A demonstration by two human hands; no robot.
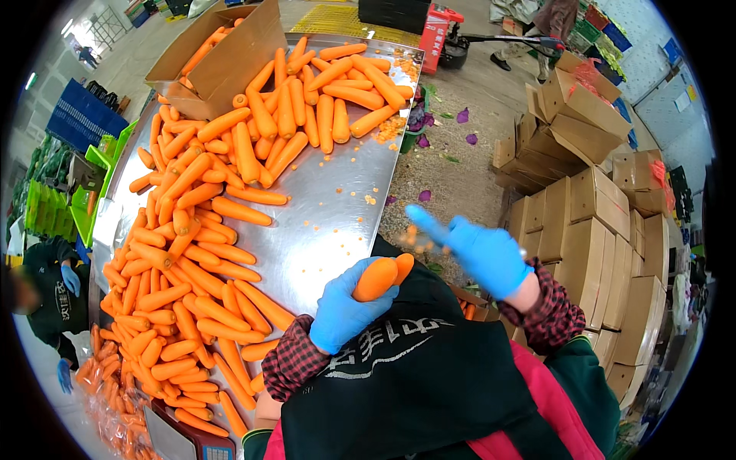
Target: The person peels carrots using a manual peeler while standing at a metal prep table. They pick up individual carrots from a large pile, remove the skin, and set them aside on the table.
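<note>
My left hand (pixel 352 303), in a blue glove, grips two carrots (pixel 376 279) at the table's near right edge, their blunt ends facing up. To the right, my right hand (pixel 486 253), also blue-gloved, is raised over the floor beside the table. It is blurred, with one long blue shape like a finger stretched out; whether it holds a small tool cannot be made out. Several orange carrot bits (pixel 415 238) hang blurred in the air below that shape. A large heap of carrots (pixel 190 230) covers the left and far parts of the steel table (pixel 322 201).
A cardboard box (pixel 230 75) of carrots stands at the table's far left. At the near left are a scale (pixel 172 431) and bagged carrots (pixel 115 397). Another person (pixel 52 293) stands at left. Cardboard boxes (pixel 586 247) are stacked at right; a red pallet truck (pixel 437 37) is beyond.
</note>
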